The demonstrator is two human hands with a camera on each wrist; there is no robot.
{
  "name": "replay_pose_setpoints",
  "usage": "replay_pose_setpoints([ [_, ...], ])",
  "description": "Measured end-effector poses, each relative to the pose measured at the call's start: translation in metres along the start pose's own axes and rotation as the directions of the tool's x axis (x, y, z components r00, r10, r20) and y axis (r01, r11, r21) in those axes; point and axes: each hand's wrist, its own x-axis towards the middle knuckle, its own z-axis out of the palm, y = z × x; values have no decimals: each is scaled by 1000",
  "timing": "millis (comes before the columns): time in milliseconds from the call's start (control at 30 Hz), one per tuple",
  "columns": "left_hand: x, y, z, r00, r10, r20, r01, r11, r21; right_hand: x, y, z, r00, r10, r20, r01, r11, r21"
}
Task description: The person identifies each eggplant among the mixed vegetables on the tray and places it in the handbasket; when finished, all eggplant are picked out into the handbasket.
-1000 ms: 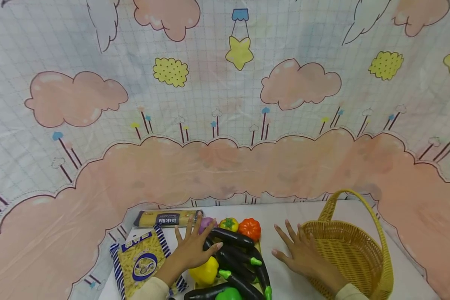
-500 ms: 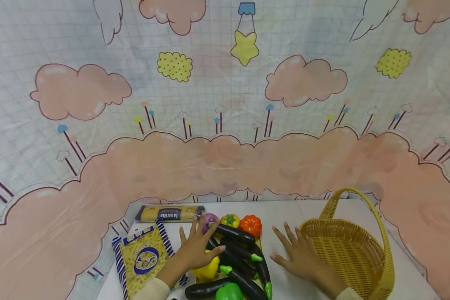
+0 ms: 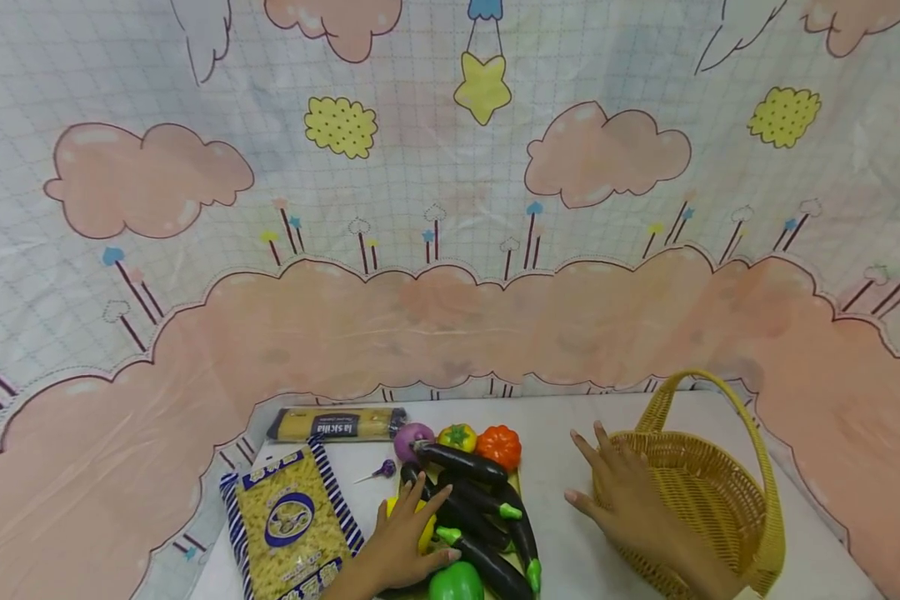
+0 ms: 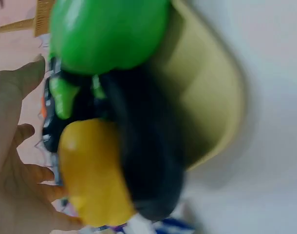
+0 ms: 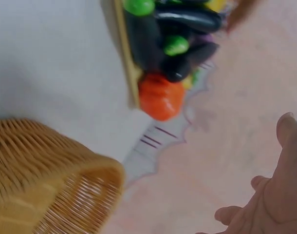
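Note:
My left hand (image 3: 403, 540) is over the near left of a tray (image 4: 221, 92) of vegetables, fingers spread. It partly covers a yellow bell pepper (image 4: 92, 170) in the head view; a green bell pepper (image 3: 456, 582) lies near the thumb. Several dark eggplants (image 3: 465, 462) are heaped in the tray. At its far end sit a purple onion-like vegetable (image 3: 414, 440), a yellow-green tomato-like one (image 3: 457, 437) and an orange-red pumpkin (image 3: 499, 448). My right hand (image 3: 633, 508), fingers extended and holding nothing, overlaps the left side of a yellow wicker basket (image 3: 708, 500) in the head view.
Left of the tray lies a bag of short pasta (image 3: 288, 521), with a pack of spaghetti (image 3: 337, 423) behind it. A small purple item with a thin stem (image 3: 385, 469) rests on the white table (image 3: 558, 467). A cloud-printed cloth (image 3: 450, 333) hangs behind.
My left hand has drawn back toward me, uncovering the purple vegetable and the small purple item. My right hand has shifted right, further over the basket.

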Motion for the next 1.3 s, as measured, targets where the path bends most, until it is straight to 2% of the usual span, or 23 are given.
replay_pose_setpoints([
  [133,-5,-6,10,1000,-3,-2,3,1000,-19,-4,-5,-28,1000,-12,-29,13,1000,28],
  [267,-6,-11,13,999,18,-37,-18,1000,-10,-7,-6,-58,992,-35,-118,39,999,37],
  [400,-5,-14,14,997,29,-67,-29,1000,11,-10,3,-82,975,-66,-213,75,997,35],
  [500,-3,-17,16,996,25,-84,-23,1000,21,-12,13,-92,966,-64,-249,72,997,22],
  [633,-1,-19,18,994,5,-105,-2,1000,26,-16,28,-96,953,-25,-303,11,999,-47],
  [767,1,-21,19,987,-6,-158,10,1000,27,-20,45,-95,926,31,-377,-81,990,-117],
  [933,4,-23,20,980,-14,-200,21,999,33,-24,63,-93,903,162,-399,-196,980,-45],
  [1067,6,-27,17,981,-35,-190,37,999,6,-25,68,-93,890,234,-392,-246,969,20],
  [1300,6,-31,2,993,-7,-119,-4,995,-96,-26,67,-92,885,254,-390,-259,965,41],
])
